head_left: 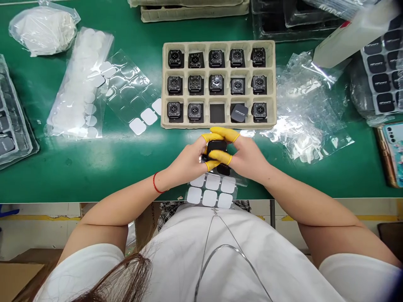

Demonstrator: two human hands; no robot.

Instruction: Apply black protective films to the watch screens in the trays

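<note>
Both my hands, with yellow finger cots, hold a black smartwatch body (217, 146) just in front of the tray. My left hand (190, 158) has its thumb and fingers closed on the near and left sides. My right hand (247, 156) pinches it from the right. Below them lies a sheet of white rounded-square stickers (209, 197), with a black square (223, 169) partly hidden by the fingers. The pulp tray (217, 97) holds several watch bodies, sensor side up. In its front row, one compartment shows only a dark pad (217, 113); beside it sits a tilted black labelled square (239, 113).
On the left are a bag of white material (44, 29), a bag of white round pieces (78, 88) and a clear sticker sheet (132, 92). To the right lie crumpled clear films (310, 113), a bottle (349, 40), black sticker sheets (380, 84) and a phone (393, 147).
</note>
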